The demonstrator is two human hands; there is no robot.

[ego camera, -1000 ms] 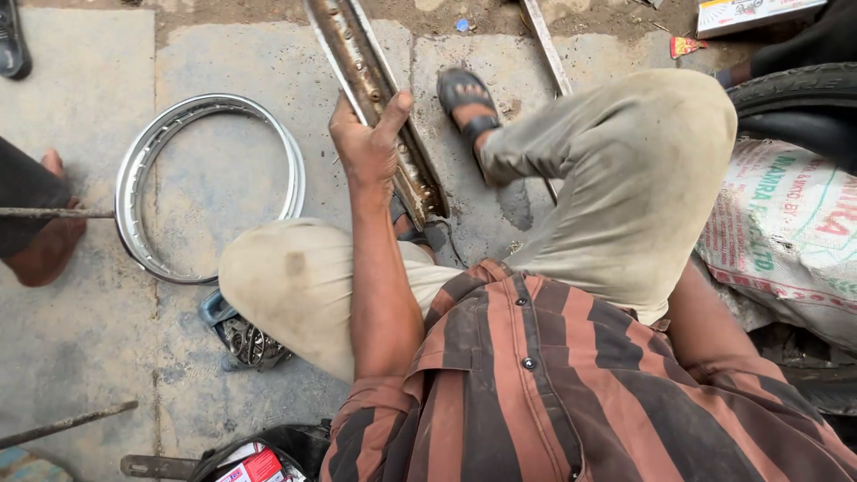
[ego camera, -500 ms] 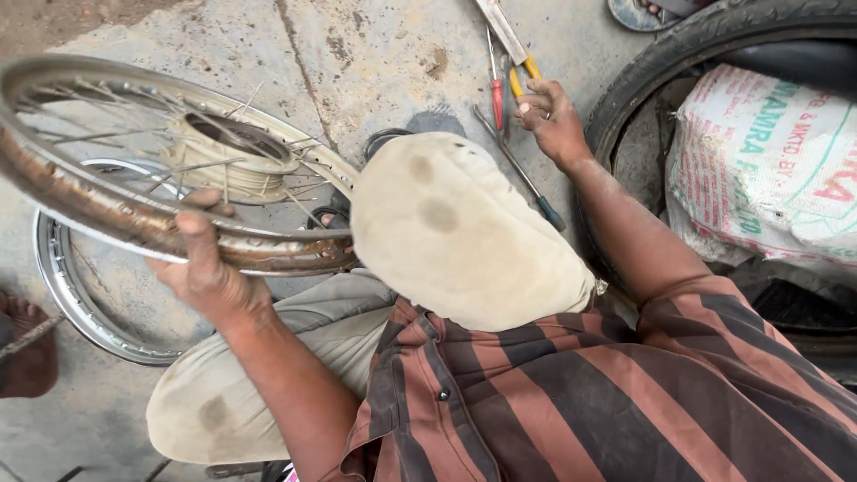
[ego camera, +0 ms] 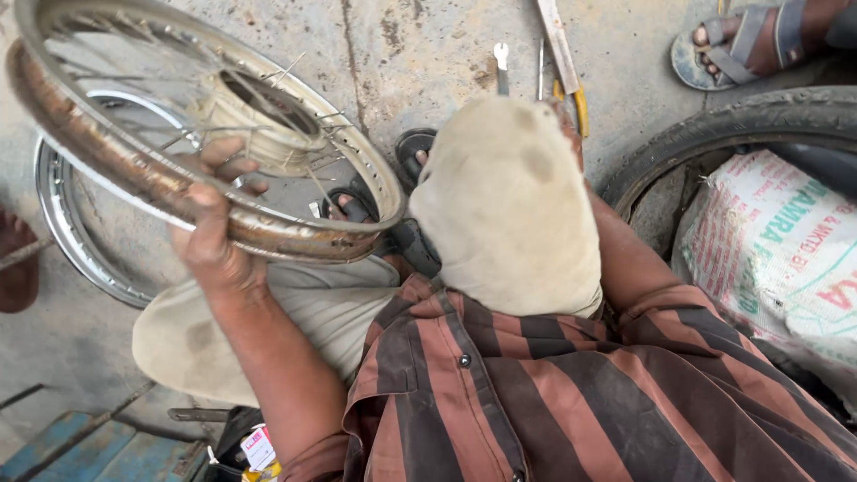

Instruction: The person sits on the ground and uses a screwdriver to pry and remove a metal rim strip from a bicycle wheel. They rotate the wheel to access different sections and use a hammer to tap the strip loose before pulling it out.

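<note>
Nearest, a small white-and-red labelled packet (ego camera: 259, 446) lies by the blue crate (ego camera: 80, 451). The left hand (ego camera: 210, 228) is clamped on the rusty spoked wheel (ego camera: 178, 134), held tilted above a shiny rim (ego camera: 71, 241) on the concrete. The right hand is hidden behind the knee; its grip cannot be told. Right, a white printed sack (ego camera: 777, 259) sits inside a black tyre (ego camera: 741, 120)

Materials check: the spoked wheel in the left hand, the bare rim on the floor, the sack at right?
Spoked wheel: looks like steel, its rim brown with rust and pitted, thin wire spokes; the left hand grips its rim.
Bare rim on the floor: bright, mirror-like metal, probably chromed steel or polished alloy.
Sack: seems woven plastic, white, printed, with a fine weave texture.
</note>
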